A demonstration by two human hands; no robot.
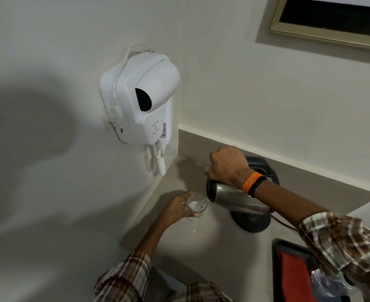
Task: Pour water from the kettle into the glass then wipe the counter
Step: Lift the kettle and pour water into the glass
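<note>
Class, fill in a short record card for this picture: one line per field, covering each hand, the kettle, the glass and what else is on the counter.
Left hand: wrapped around the glass
Right hand: gripping the kettle by its top
Kettle: tilted, spout over the glass
Glass: holds some water
Kettle base: on the counter
Tray: front right, red cloth inside

Brushed, shiny metal kettle (234, 198) under the right fingers (209, 171); clear smooth glass (196, 204) between the left fingers (185, 203); matt counter (212, 247).
</note>
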